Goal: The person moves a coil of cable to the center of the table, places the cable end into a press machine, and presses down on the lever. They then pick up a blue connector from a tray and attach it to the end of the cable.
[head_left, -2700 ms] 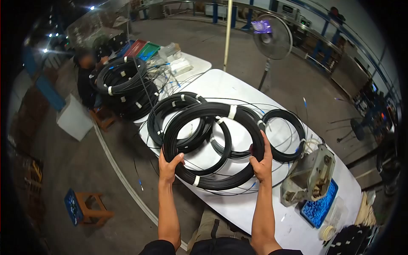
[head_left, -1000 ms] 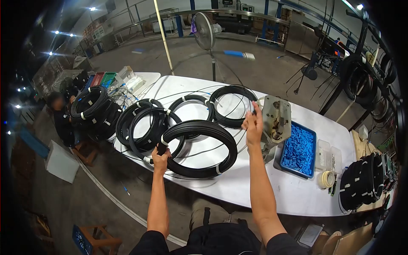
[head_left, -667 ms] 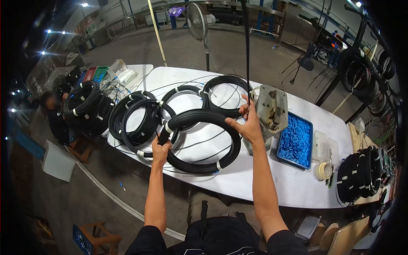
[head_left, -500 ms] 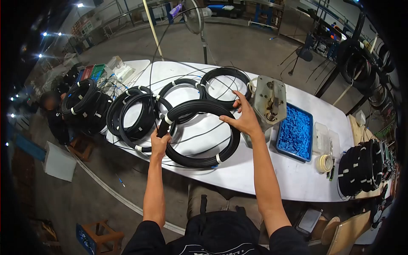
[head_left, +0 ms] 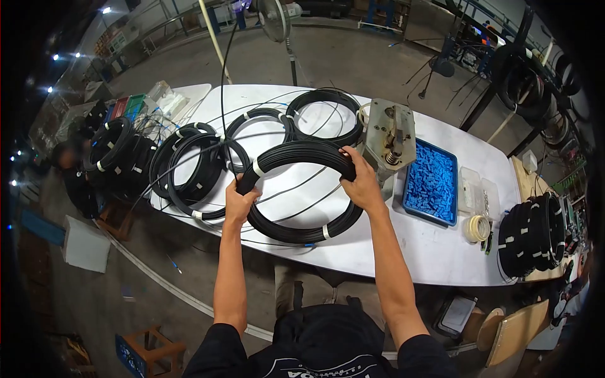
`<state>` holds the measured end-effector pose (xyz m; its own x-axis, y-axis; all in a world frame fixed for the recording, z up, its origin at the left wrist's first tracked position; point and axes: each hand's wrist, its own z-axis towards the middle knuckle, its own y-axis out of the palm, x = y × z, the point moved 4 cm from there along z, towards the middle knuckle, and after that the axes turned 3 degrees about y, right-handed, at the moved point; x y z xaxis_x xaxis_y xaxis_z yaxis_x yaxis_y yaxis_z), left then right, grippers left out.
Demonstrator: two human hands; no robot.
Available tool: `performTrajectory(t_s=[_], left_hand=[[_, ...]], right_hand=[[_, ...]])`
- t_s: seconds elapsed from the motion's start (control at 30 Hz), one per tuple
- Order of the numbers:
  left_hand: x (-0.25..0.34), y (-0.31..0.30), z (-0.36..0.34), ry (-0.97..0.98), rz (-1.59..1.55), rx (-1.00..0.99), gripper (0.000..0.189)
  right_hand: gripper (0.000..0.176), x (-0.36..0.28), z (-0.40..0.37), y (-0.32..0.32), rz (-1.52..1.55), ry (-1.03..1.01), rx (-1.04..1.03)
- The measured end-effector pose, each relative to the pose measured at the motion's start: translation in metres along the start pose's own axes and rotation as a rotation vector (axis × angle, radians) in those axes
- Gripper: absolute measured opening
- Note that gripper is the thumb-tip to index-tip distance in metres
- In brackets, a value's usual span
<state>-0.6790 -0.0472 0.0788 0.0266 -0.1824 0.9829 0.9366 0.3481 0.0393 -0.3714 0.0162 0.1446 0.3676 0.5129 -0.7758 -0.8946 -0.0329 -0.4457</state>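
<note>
A thick coil of black cable (head_left: 296, 153), bound with white tape, is held up in front of me over the table's near edge. My left hand (head_left: 240, 200) is wrapped round its left side. On the upper right side, my right hand (head_left: 363, 181) grips the same coil, fingers over the outside and thumb on the inner edge. A blue-tipped cable end shows at the coil's bottom. Behind it lie a thinner black coil (head_left: 257, 113) and another round coil (head_left: 324, 92). More taped coils (head_left: 183, 135) overlap to the left, with loose cable strands crossing them.
Right of my hands stand a metal press-like device (head_left: 386, 135), a tray of small blue parts (head_left: 432, 183), clear boxes and a tape roll (head_left: 477, 228). Coil stacks (head_left: 529, 236) stand at the far right. A person (head_left: 75, 179) is at the left beside more coils.
My right hand has closed onto the coil; its fingers were spread before. The loose cable strand near my left hand has shifted. The whole view has moved slightly.
</note>
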Motion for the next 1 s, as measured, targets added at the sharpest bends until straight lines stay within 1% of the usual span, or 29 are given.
performTrajectory(t_s=[0.07,0.1,0.13,0.2,0.23,0.27,0.33,0.37,0.4,0.47,0.5,0.57,0.6,0.63,0.67,0.7,0.73,0.77,0.8,0.83,0.87,0.9,0.93,1.0], left_hand=[[0.000,0.014,0.000,-0.045,0.012,-0.058,0.025],[-0.006,0.021,-0.001,-0.077,0.036,-0.055,0.025],[-0.012,0.029,0.000,-0.091,0.044,-0.104,0.026],[-0.024,0.049,-0.007,-0.199,0.074,-0.166,0.027],[-0.028,0.058,-0.011,-0.231,0.048,-0.144,0.026],[-0.032,0.065,-0.012,-0.258,0.130,-0.167,0.027],[-0.033,0.079,-0.019,-0.315,0.125,-0.177,0.029],[-0.037,0.083,-0.021,-0.334,0.144,-0.202,0.036],[-0.037,0.086,-0.022,-0.332,0.144,-0.205,0.036],[-0.040,0.089,-0.033,-0.390,0.143,-0.215,0.045],[-0.043,0.088,-0.039,-0.415,0.170,-0.218,0.053],[-0.055,0.084,-0.054,-0.439,0.187,-0.229,0.056],[-0.062,0.082,-0.060,-0.450,0.214,-0.236,0.056],[-0.068,0.080,-0.066,-0.460,0.242,-0.239,0.059],[-0.075,0.077,-0.072,-0.465,0.295,-0.235,0.054],[-0.090,0.072,-0.072,-0.406,0.376,-0.275,0.052],[-0.094,0.069,-0.072,-0.346,0.460,-0.322,0.050],[-0.101,0.067,-0.073,-0.353,0.466,-0.327,0.050],[-0.093,0.068,-0.072,-0.271,0.620,-0.348,0.050],[-0.087,0.071,-0.071,-0.184,0.770,-0.369,0.051],[-0.088,0.072,-0.073,-0.187,0.774,-0.376,0.051],[-0.086,0.074,-0.073,-0.109,0.837,-0.382,0.054],[-0.085,0.076,-0.073,-0.030,0.899,-0.389,0.057],[-0.088,0.075,-0.076,-0.035,0.879,-0.390,0.058]], right_hand=[[0.064,-0.012,-0.010,-0.017,-0.100,0.049,-0.001],[0.061,-0.015,-0.015,-0.025,-0.117,0.054,0.015],[0.061,-0.013,-0.021,-0.032,-0.125,0.056,0.027],[0.061,-0.003,-0.033,-0.044,-0.150,0.193,-0.020],[0.060,0.001,-0.039,-0.050,-0.178,0.239,-0.023],[0.060,0.006,-0.045,-0.055,-0.184,0.243,-0.013],[0.058,0.023,-0.057,-0.062,-0.189,0.265,-0.047],[0.058,0.032,-0.062,-0.063,-0.190,0.259,-0.049],[0.058,0.037,-0.064,-0.065,-0.190,0.258,-0.046],[0.057,0.047,-0.074,-0.064,-0.198,0.276,-0.071],[0.057,0.058,-0.078,-0.062,-0.197,0.282,-0.071],[0.058,0.080,-0.090,-0.050,-0.182,0.266,-0.154],[0.058,0.087,-0.095,-0.046,-0.177,0.269,-0.157],[0.060,0.095,-0.102,-0.040,-0.176,0.327,-0.200],[0.062,0.103,-0.109,-0.034,-0.175,0.385,-0.247],[0.061,0.108,-0.115,-0.030,-0.183,0.441,-0.249],[0.061,0.115,-0.119,-0.026,-0.176,0.448,-0.255],[0.061,0.118,-0.122,-0.024,-0.227,0.355,-0.217],[0.061,0.115,-0.124,-0.025,-0.279,0.263,-0.179],[0.061,0.115,-0.126,-0.024,-0.277,0.271,-0.178],[0.061,0.117,-0.129,-0.023,-0.356,0.321,-0.184],[0.061,0.119,-0.130,-0.022,-0.435,0.370,-0.189],[0.061,0.122,-0.132,-0.021,-0.431,0.379,-0.186],[0.062,0.130,-0.137,-0.017,-0.477,0.440,-0.197]])
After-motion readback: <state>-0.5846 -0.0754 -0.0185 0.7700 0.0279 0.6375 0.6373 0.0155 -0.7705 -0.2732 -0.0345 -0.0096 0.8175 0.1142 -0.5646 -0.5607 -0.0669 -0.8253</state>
